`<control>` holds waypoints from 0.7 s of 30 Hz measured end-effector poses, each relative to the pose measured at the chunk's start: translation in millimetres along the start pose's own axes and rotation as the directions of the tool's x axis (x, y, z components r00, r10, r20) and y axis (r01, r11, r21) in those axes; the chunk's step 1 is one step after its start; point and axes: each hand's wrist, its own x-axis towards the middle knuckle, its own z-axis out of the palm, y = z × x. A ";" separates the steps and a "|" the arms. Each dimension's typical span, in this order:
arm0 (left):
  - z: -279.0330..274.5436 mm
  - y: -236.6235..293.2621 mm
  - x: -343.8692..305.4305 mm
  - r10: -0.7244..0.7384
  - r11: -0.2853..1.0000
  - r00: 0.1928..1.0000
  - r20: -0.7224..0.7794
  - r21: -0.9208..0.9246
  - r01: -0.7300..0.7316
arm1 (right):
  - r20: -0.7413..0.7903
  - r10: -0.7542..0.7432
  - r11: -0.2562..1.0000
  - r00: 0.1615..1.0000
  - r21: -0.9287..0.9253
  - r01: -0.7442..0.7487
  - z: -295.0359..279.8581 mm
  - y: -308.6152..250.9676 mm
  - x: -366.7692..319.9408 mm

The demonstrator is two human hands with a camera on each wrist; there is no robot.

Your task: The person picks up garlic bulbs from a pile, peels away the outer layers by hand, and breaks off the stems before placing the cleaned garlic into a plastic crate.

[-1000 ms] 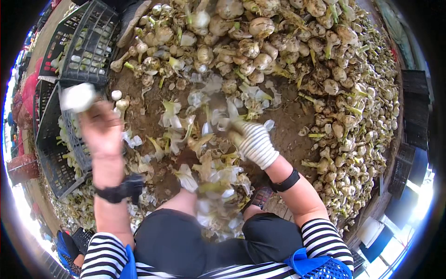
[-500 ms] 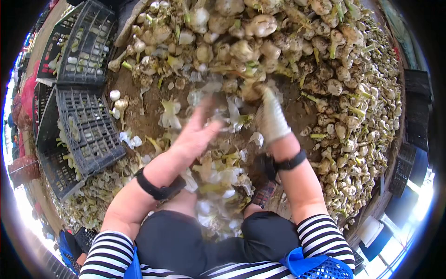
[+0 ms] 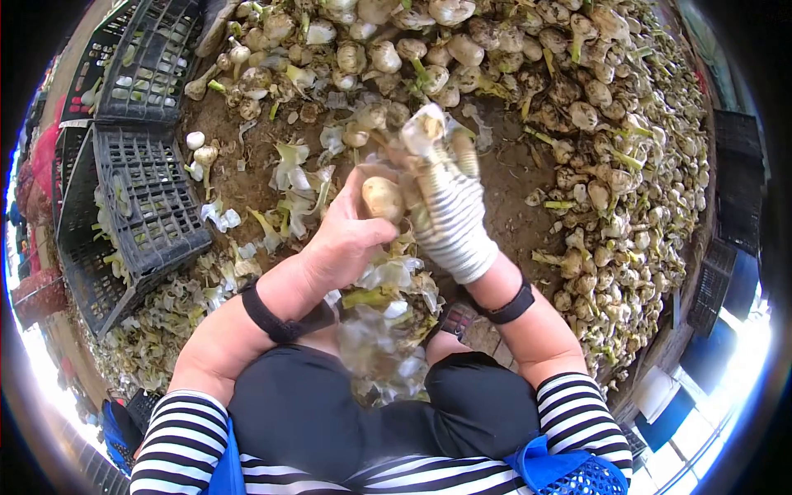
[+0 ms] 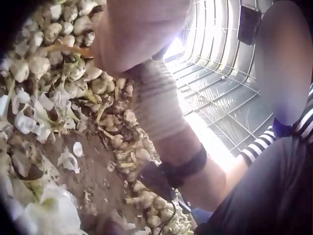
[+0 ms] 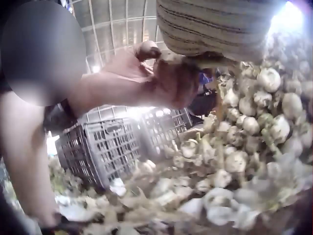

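Head view: bare left hand (image 3: 351, 224) grips a garlic bulb (image 3: 382, 200), thumb along the lower side. Bulb is rounded, pale tan, smooth-looking, faintly spotted; sits in the fingers, beside the right hand (image 3: 452, 210). Right hand wears a ribbed white-and-grey striped knit glove, fingers bent; a pale, irregular piece (image 3: 422, 132) shows at its fingertips, grip can't be told. Thin, papery skins (image 3: 293, 169) on brown soil (image 3: 511, 194); lumpy, dirt-stained garlic heap (image 3: 598, 210) beyond and to the right; black lattice plastic crate (image 3: 153, 198) at left.

Left wrist view: left hand large, blurred; glove behind it, bulb hidden.

Right wrist view: glove close up, bare fingers just beside; bulb can't be made out.
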 end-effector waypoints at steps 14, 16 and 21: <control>9.3 -2.7 1.9 -0.024 0.963 0.998 -0.064 0.267 0.040 | 0.137 -0.158 0.982 0.978 -0.079 0.170 -24.5 5.2 -21.5; 6.6 -3.8 4.3 -0.040 0.941 0.998 -0.054 0.335 0.056 | 0.136 -0.131 0.986 0.982 -0.089 0.143 -23.7 5.6 -19.4; -0.9 -5.4 10.3 0.177 0.697 0.984 -0.031 0.710 -0.103 | 0.172 -0.178 0.954 0.969 -0.211 0.213 -22.0 17.3 -18.0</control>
